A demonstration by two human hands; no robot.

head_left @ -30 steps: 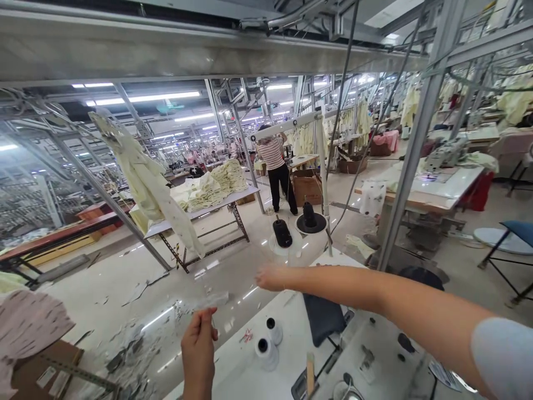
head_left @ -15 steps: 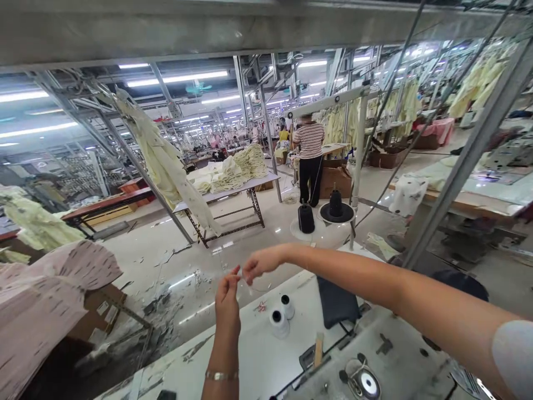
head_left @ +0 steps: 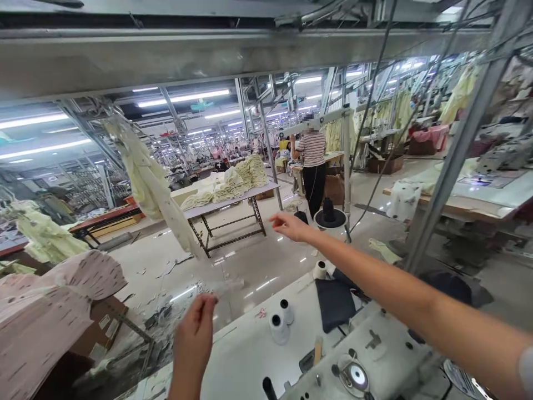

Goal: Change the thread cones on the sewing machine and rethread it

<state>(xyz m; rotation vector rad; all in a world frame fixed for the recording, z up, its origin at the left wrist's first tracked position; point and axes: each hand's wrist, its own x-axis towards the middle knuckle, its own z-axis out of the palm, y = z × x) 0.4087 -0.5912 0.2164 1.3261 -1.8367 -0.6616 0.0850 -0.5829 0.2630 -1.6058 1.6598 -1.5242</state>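
Two spools (head_left: 280,329) right of pinched left hand (head_left: 195,328), below right hand (head_left: 288,226); both holds unclear.

White thread cones (head_left: 278,334), dark-centred, black thread cone (head_left: 328,211), pale-yellow folded cloth (head_left: 235,186), pink cloth (head_left: 45,328) dark-dashed, striped shirt (head_left: 313,150).

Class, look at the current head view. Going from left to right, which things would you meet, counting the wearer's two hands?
Pink patterned cloth → left hand → right hand → black thread cone on its round stand → white hanging cloth.
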